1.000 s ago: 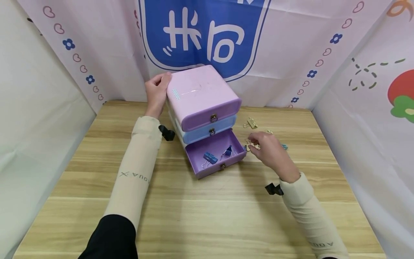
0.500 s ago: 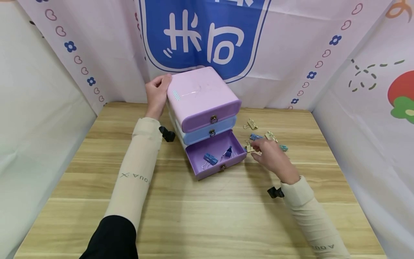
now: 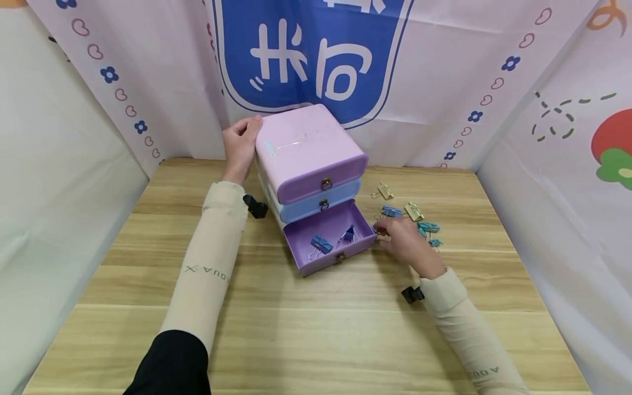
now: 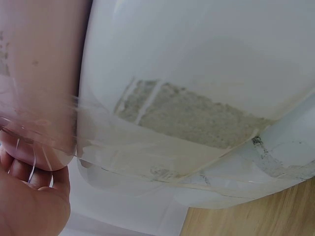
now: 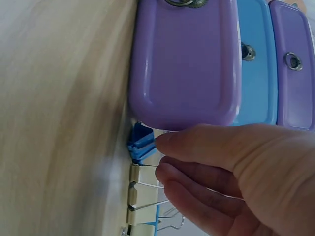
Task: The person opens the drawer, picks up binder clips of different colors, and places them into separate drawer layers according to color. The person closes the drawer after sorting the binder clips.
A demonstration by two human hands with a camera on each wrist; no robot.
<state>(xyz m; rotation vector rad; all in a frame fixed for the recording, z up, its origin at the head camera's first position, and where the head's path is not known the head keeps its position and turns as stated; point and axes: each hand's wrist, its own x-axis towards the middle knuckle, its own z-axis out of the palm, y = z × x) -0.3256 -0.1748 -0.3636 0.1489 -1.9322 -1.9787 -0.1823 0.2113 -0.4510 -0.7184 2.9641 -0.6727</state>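
A small set of stacked drawers [image 3: 311,142] has a pink top, a blue middle drawer [image 3: 321,201] and a pulled-out purple bottom drawer [image 3: 296,241]. Two blue binder clips, one on the left [image 3: 322,244] and one on the right [image 3: 349,235], lie inside the bottom drawer. My left hand [image 3: 240,148] grips the top unit's back left edge, its fingers curled round the rim in the left wrist view. Beside the open drawer's right corner, my right hand [image 3: 406,244] has thumb and fingertips at a blue binder clip [image 5: 141,143], slightly apart. Gold binder clips [image 5: 142,191] sit just beyond.
More binder clips lie right of the drawers: a gold one [image 3: 384,191] at the back, a blue one [image 3: 392,211], a second gold one [image 3: 415,211] and teal ones [image 3: 428,226]. A printed cloth [image 3: 419,109] hangs behind the wooden table [image 3: 316,329].
My right hand first drew back slightly from the gold clips, then moved left and down towards the blue clip by the drawer corner, uncovering the teal clips. My left hand keeps its grip.
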